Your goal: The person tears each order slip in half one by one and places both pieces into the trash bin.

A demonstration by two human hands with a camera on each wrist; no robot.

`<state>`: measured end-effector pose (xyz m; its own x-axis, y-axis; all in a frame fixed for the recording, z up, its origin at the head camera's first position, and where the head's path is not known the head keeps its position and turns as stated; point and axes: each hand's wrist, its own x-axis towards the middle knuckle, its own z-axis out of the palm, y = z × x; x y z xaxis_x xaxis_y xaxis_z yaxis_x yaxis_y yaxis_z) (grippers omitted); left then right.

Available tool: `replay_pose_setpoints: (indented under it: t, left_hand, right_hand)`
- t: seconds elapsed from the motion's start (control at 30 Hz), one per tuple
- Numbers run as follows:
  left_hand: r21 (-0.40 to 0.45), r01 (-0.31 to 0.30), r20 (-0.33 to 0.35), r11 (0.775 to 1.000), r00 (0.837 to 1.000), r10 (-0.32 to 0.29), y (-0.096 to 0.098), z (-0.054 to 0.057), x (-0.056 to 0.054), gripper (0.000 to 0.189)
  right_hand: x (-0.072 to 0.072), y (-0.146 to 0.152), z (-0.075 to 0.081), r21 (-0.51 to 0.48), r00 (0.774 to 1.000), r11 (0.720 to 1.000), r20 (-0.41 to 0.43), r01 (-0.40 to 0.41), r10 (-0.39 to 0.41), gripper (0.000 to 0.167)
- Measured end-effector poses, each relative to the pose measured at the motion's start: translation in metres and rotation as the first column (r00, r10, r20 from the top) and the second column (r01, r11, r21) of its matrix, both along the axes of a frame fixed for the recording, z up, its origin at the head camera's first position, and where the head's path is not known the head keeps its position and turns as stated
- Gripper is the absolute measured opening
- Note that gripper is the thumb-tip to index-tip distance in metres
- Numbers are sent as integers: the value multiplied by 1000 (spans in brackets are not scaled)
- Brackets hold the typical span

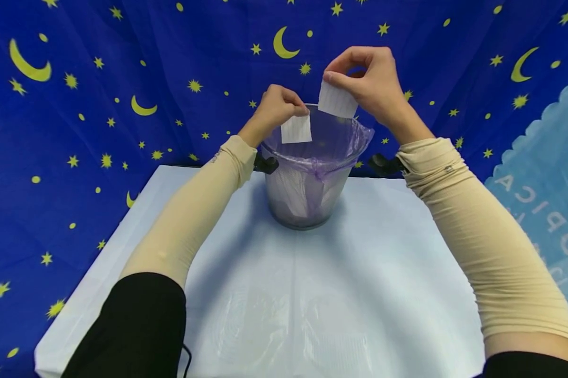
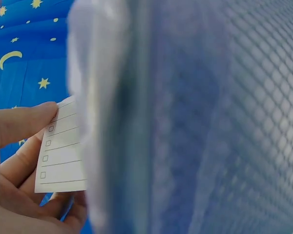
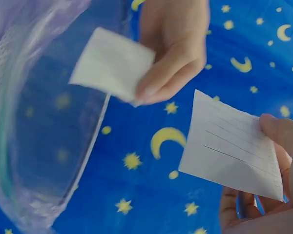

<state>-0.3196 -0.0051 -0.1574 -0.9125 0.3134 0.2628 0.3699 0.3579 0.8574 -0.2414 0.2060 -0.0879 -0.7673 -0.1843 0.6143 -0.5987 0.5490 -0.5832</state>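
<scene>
Between thumb and fingers, my left hand [image 1: 275,111] pinches a small white paper slip [image 1: 297,129] that hangs over the bin's opening. Ruled lines and little checkboxes show on this slip [image 2: 61,151] in the left wrist view, where the bin's rim hides part of it. Higher up and to the right, my right hand [image 1: 375,79] pinches another white paper slip [image 1: 337,100] by its edge, over the far right rim. Printed lines run across that slip [image 3: 229,146] in the right wrist view. Below both hands stands a mesh wastebasket [image 1: 284,191], lined with a translucent purple bag [image 1: 361,137].
The wastebasket stands upright near the back edge of a table with a pale, shiny cover [image 1: 265,294]. A knot in the bag [image 1: 318,170] sits at the front rim. Behind hangs a blue curtain [image 1: 217,47] with yellow moons and stars; a light blue cloth [image 1: 548,173] hangs at right.
</scene>
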Motion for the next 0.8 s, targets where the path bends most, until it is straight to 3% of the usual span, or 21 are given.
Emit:
replay_pose_setpoints:
  t: [0.17, 0.3, 0.47, 0.63, 0.8]
  left_hand:
    - [99, -69, -53, 993, 996, 74, -18, 5, -4, 7]
    - [198, -111, -51, 974, 991, 123, -31, 9, -6, 9]
    - [247, -117, -32, 962, 991, 129, -34, 7, -8, 8]
    - [214, -87, -46, 973, 994, 99, -31, 5, -6, 8]
    - [204, -84, -63, 975, 993, 98, -35, 4, -5, 14]
  right_hand:
    - [-14, 19, -11, -54, 982, 982, 61, 182, -178, 20]
    - [-21, 32, -20, -91, 964, 963, 105, 253, -244, 20]
    - [-24, 32, -28, -50, 964, 970, 128, 240, -232, 24]
    - [-23, 30, -34, 29, 963, 972, 136, 232, -233, 26]
    - [-21, 31, -40, 134, 959, 974, 194, 184, -208, 43]
